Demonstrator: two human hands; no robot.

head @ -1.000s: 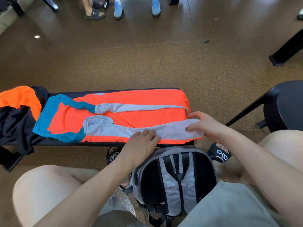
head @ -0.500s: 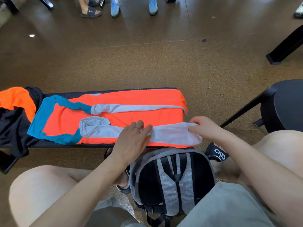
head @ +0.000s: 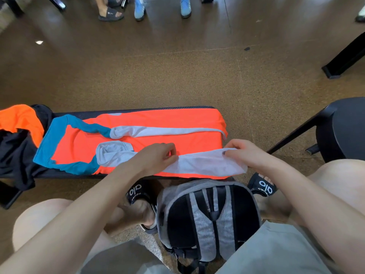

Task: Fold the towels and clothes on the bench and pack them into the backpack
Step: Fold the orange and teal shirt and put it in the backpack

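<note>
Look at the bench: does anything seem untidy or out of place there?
Yes. At the bench's left end, a black and orange garment lies crumpled and hangs over the edge, unfolded, while the orange shirt lies flat with both hands at its near grey sleeve.

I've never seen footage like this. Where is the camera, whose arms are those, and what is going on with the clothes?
No machine here: a person wears a camera on the head, looking down at their own arms. They sit facing a black bench where an orange shirt with teal and grey sleeves lies flat. The left hand and the right hand each pinch the near grey sleeve, apparently folding it. A second orange and black garment lies heaped at the bench's left end. A grey and black backpack stands between the feet.
</note>
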